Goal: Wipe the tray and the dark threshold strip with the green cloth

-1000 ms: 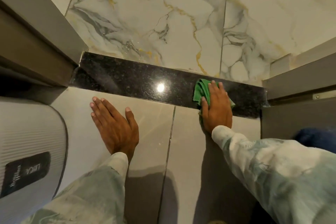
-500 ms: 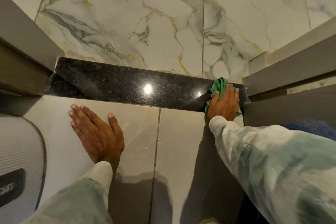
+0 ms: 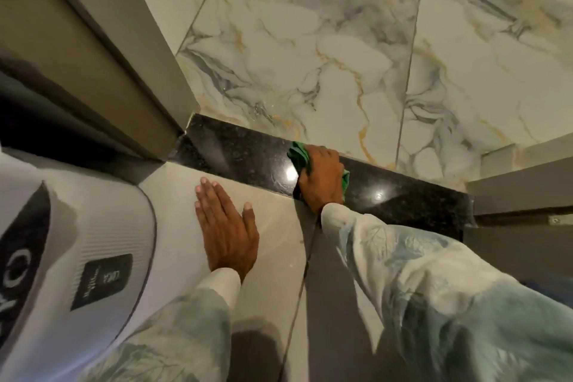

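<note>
On the dark threshold strip [image 3: 248, 152], my right hand [image 3: 321, 178] presses the green cloth [image 3: 299, 156] down, fingers curled over it and bunching it against the polished stone. Cloth sticks out at the far left of the hand and a bit at the right side [image 3: 345, 181]; most of it is hidden under my palm. The hand sits about mid-strip, just right of a bright light glare [image 3: 290, 174]. Strip runs between the marble-look tiles [image 3: 310, 56] beyond and the plain grey floor tiles [image 3: 173, 195] nearer me. My left hand [image 3: 228, 226] lies flat on the grey tile, fingers straight and close together, thumb out, holding nothing, just short of the strip's near edge. Both sleeves are a pale, leaf-print fabric. Grey door frame [image 3: 102, 49] at the left end of the strip, another frame piece [image 3: 521, 192] at the right. White ribbed appliance [image 3: 102, 242] with a dark label [image 3: 102, 281] at lower left. No tray that I can make out.
</note>
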`<state>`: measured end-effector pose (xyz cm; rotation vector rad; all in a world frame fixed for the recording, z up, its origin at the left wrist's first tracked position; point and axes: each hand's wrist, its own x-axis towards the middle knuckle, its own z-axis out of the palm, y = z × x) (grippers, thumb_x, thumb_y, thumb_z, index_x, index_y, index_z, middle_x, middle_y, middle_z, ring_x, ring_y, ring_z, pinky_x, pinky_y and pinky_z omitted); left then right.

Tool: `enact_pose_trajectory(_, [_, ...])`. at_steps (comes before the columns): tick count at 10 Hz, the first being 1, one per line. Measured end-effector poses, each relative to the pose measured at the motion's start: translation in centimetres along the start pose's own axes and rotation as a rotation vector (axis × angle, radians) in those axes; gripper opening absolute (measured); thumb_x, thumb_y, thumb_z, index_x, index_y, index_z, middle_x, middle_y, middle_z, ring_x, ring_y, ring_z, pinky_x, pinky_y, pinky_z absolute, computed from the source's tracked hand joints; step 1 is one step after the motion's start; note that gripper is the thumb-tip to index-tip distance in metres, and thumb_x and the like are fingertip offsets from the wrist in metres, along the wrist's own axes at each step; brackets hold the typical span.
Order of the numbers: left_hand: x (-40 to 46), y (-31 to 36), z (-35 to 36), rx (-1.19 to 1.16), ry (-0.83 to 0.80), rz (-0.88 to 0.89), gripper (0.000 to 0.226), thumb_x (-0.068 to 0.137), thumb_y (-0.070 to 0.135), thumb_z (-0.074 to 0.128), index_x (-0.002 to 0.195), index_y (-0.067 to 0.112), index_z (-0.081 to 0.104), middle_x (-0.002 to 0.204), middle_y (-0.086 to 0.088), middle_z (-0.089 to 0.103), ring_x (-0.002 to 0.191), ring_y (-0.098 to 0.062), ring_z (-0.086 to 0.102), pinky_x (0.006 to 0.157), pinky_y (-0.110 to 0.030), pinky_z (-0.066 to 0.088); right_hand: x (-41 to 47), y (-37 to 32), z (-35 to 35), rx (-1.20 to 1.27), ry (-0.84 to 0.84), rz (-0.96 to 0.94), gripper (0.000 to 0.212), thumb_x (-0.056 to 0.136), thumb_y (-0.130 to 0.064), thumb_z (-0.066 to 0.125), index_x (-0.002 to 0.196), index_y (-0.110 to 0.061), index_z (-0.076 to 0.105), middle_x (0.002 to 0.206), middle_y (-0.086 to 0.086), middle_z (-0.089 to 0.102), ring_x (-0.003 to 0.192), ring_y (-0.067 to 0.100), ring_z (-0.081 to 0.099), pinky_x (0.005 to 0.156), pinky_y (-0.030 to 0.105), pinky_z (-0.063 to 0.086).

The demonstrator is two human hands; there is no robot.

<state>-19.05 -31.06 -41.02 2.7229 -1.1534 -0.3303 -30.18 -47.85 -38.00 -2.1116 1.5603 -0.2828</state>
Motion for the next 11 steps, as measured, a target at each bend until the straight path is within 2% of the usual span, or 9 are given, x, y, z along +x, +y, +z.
enact_pose_trajectory(1, [-1.1,0.3,-5.8,-0.005,-0.044,0.095,0.078,0.108,0.053,0.002,0.169,0.003,-0.003,0.179,-0.019,-0.007,0.166,-0.037,0.0,0.135,-0.051,0.008,-0.6,-4.7,-3.4,0.183,-0.099,0.143,0.032,0.088,-0.009,0.058,0.117,-0.009,0.072,0.114,0.018,0.074,0.107,0.037,0.067,0.095,0.044,0.054])
enact_pose_trajectory(2, [-2.9,1.6,-14.5,-0.005,-0.051,0.133,0.076,0.109,0.047,0.015,0.169,0.002,0.001,0.178,-0.021,-0.007,0.166,-0.036,-0.004,0.135,-0.049,0.003,-3.0,-10.6,-8.7,0.219,-0.177,0.139,0.034,0.086,-0.006,0.057,0.116,-0.009,0.072,0.112,0.018,0.075,0.105,0.036,0.069,0.096,0.047,0.055])
enact_pose_trajectory(4, [-6.6,1.4,-34.6,0.135,-0.103,0.152,0.076,0.107,0.046,-0.006,0.167,0.0,-0.009,0.176,-0.025,-0.009,0.165,-0.04,-0.003,0.135,-0.05,0.007,-7.5,-24.5,-21.7,0.167,-0.298,0.012,0.034,0.087,-0.003,0.058,0.117,-0.008,0.072,0.111,0.018,0.076,0.103,0.035,0.069,0.096,0.043,0.055])
enact_pose_trajectory(5, [-7.5,-1.2,-43.2,0.0,-0.141,0.114,0.074,0.109,0.045,0.01,0.169,0.003,-0.002,0.178,-0.021,-0.007,0.166,-0.037,-0.004,0.136,-0.049,0.004,-9.2,-31.7,-25.9,0.092,-0.381,-0.084,0.033,0.086,-0.004,0.06,0.116,-0.01,0.072,0.111,0.016,0.076,0.103,0.035,0.068,0.092,0.038,0.053])
enact_pose_trajectory(6, [-8.2,-6.1,-48.4,0.099,-0.137,0.029,0.075,0.11,0.046,0.01,0.168,0.001,-0.003,0.176,-0.025,-0.006,0.165,-0.042,-0.002,0.135,-0.051,0.004,-10.9,-38.7,-27.0,0.051,-0.452,-0.203,0.03,0.085,-0.006,0.059,0.111,-0.013,0.072,0.106,0.013,0.076,0.1,0.034,0.068,0.084,0.031,0.05])
enact_pose_trajectory(7, [-8.4,-11.7,-50.6,0.128,-0.136,-0.091,0.077,0.112,0.049,0.021,0.168,0.001,0.0,0.177,-0.024,-0.005,0.165,-0.041,0.001,0.134,-0.05,0.006,-12.8,-44.9,-24.7,0.023,-0.486,-0.42,0.029,0.086,-0.005,0.062,0.112,-0.015,0.071,0.108,0.011,0.076,0.1,0.032,0.069,0.084,0.033,0.051])
enact_pose_trajectory(8, [-8.9,-16.8,-50.1,0.006,-0.117,-0.197,0.078,0.109,0.048,0.021,0.169,0.001,0.003,0.178,-0.022,-0.004,0.166,-0.038,0.0,0.135,-0.051,0.008,-14.7,-49.2,-19.6,-0.003,-0.543,-0.607,0.039,0.088,-0.001,0.063,0.125,-0.013,0.067,0.123,0.011,0.073,0.113,0.029,0.068,0.101,0.038,0.052])
enact_pose_trajectory(9, [-10.0,-21.0,-48.0,-0.084,-0.136,-0.296,0.077,0.108,0.043,0.023,0.169,0.0,0.003,0.178,-0.021,-0.005,0.166,-0.037,-0.001,0.136,-0.05,0.004,-15.4,-50.9,-13.7,-0.073,-0.6,-0.717,0.039,0.091,-0.002,0.06,0.13,-0.008,0.065,0.127,0.013,0.07,0.117,0.032,0.066,0.105,0.038,0.052])
enact_pose_trajectory(11, [-12.6,-25.2,-46.6,-0.015,-0.104,-0.3,0.075,0.111,0.042,0.029,0.169,0.0,0.007,0.178,-0.024,0.005,0.165,-0.042,0.009,0.134,-0.051,0.006,-15.6,-52.5,-9.9,-0.343,-0.815,-0.703,0.059,0.096,-0.019,0.059,0.152,-0.018,0.041,0.148,0.013,0.055,0.136,0.034,0.05,0.118,0.046,0.039])
